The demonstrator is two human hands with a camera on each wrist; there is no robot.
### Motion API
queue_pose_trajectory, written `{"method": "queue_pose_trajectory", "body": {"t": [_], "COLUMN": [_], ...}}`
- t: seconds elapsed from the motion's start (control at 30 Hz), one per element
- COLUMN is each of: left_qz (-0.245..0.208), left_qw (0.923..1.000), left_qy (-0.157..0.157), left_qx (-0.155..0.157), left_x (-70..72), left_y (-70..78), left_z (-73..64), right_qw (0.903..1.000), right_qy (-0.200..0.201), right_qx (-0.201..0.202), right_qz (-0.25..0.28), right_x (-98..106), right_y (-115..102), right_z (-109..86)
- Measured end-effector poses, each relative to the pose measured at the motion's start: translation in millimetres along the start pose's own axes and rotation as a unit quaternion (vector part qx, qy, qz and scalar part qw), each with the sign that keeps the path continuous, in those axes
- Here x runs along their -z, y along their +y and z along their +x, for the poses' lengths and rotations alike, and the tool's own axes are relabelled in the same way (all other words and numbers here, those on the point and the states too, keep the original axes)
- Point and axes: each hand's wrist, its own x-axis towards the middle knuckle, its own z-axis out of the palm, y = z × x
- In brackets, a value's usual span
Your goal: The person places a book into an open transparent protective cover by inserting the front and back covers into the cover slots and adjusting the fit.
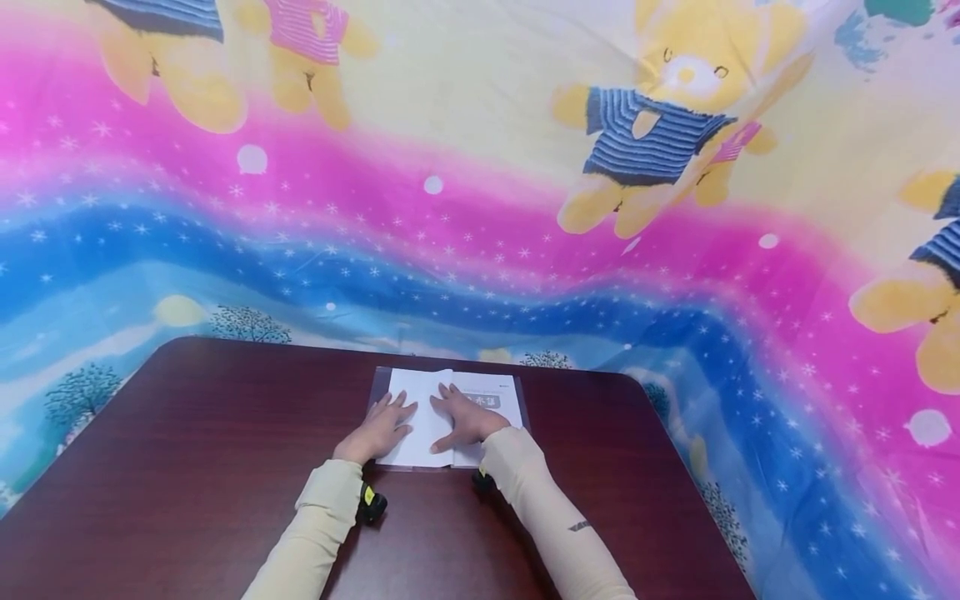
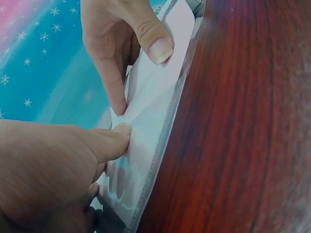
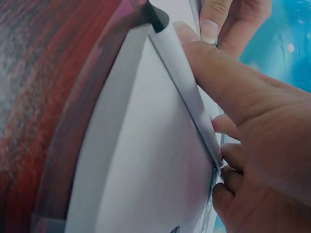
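An open book [image 1: 426,442] in a clear plastic cover [image 1: 381,382] lies near the far edge of the table. Its left side is plain white, and the right page [image 1: 510,398] carries a grey printed box, partly hidden by a hand. My left hand [image 1: 379,429] rests on the left side with fingers spread. Over the middle of the book, my right hand [image 1: 467,418] presses down with straight, spread fingers. In the right wrist view a curved leaf [image 3: 182,73] stands up along the spine, right beside the right thumb. The left thumb [image 2: 114,141] presses the plastic-covered side.
The dark red-brown table [image 1: 225,442] has rounded far corners. Behind it hangs a colourful curtain [image 1: 465,225] with bears and snowflakes. Black wrist devices [image 1: 371,505] are worn under the cream sleeves [image 1: 315,508].
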Motion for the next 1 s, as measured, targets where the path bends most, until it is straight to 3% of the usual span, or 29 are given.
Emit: {"method": "queue_pose_trajectory", "body": {"t": [1.0], "left_qz": [-0.002], "left_qw": [0.9999], "left_qy": [0.013], "left_qx": [-0.002], "left_x": [-3.8], "left_y": [-3.1], "left_z": [3.9], "right_qw": [0.9999], "right_qy": [0.002], "right_qx": [0.008], "right_qz": [-0.008], "right_x": [-3.8], "right_y": [-7.4], "right_z": [5.1]}}
